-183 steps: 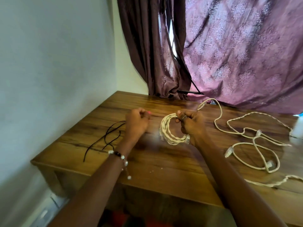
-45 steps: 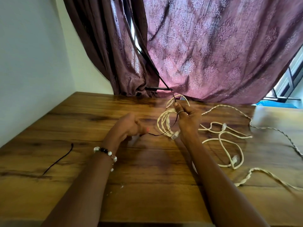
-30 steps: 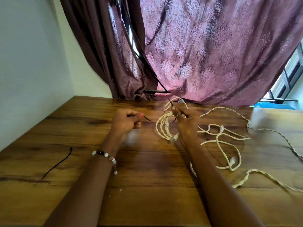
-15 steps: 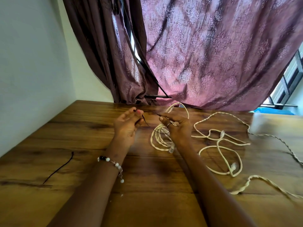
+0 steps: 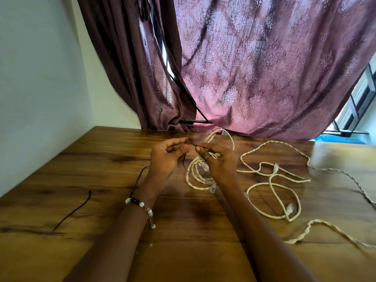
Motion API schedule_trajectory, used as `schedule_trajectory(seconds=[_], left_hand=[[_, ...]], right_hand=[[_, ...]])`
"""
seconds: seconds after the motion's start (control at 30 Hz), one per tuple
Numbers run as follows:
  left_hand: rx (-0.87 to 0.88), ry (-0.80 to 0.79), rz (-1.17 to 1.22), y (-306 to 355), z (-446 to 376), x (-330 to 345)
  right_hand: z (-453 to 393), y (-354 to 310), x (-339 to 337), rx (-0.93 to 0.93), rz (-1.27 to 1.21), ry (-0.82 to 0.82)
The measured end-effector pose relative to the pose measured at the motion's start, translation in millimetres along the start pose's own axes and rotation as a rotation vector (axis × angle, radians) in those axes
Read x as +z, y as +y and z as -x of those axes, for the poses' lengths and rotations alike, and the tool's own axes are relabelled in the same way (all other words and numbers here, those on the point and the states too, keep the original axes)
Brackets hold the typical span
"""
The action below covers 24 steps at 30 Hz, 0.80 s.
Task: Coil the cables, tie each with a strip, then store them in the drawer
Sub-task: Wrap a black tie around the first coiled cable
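My left hand and right hand have come together at the centre of the frame; half a second ago they were apart with the black strip slack between them, and now each pinches an end of it between thumb and fingertips, tips almost touching. I read that as the knot being formed or drawn tight, so the first tie is nearly done. The coiled cable hangs from my right hand, its lower loops resting on the wooden table just below centre. Whether the strip fully circles the coil I cannot tell, since my fingers hide it. A second black strip has stayed at lower left. The loose cable sprawls uncoiled across the right of the frame, so most of the task remains. No drawer shows anywhere; the only possible container is a blue edge at far right, its contents hidden
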<state>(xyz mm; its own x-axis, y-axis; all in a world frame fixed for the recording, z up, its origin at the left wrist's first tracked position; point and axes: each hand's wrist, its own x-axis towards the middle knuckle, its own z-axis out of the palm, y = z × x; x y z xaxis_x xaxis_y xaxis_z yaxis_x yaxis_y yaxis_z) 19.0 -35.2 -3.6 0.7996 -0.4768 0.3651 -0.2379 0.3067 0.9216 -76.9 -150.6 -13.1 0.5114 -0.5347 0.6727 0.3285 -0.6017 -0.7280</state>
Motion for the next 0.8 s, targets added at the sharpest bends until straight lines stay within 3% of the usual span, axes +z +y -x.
schedule_trajectory(seconds=[0.3,0.8], left_hand=[[0.011,0.111,0.003,-3,-2,-4],[0.049,0.147,-0.088,-4,-1,-6]], right_hand=[[1,9,4,-0.006,0.104,-0.026],[1,13,3,-0.021,0.088,-0.011]])
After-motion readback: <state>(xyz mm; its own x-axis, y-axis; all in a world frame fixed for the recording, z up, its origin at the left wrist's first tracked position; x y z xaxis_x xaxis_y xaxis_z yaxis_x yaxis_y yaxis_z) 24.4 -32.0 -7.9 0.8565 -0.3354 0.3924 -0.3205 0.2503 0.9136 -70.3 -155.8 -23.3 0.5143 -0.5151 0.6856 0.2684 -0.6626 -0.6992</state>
